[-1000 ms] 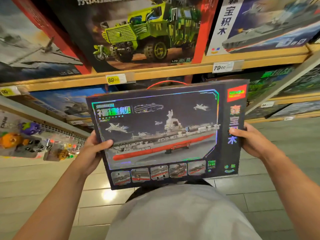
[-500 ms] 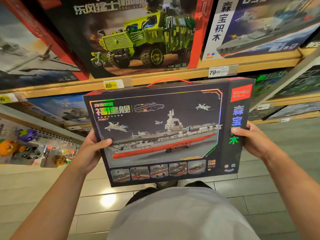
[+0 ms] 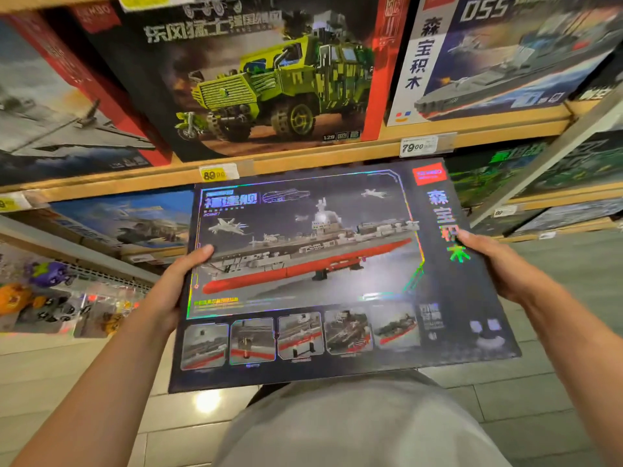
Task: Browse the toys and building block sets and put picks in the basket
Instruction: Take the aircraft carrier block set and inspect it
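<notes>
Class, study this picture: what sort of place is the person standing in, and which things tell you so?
Most likely a toy shop aisle. Wooden shelves carry large boxed building block sets, such as the green truck box, with yellow and white price tags on the shelf edges. Both hands hold a dark aircraft carrier set box.

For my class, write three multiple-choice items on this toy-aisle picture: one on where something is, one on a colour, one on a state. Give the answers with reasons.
1. Where is the green truck box?
A. On the shelf above the held box
B. On the floor
C. In a basket

2. What colour is the ship's lower hull on the aircraft carrier box?
A. Blue
B. Red
C. Yellow

3. How is the aircraft carrier box held?
A. By one hand
B. By both hands at its side edges
C. It rests on a shelf

Answers: 1 A, it stands on the wooden shelf higher up. 2 B, a red band runs under the deck. 3 B, left hand and right hand grip opposite edges.
</notes>
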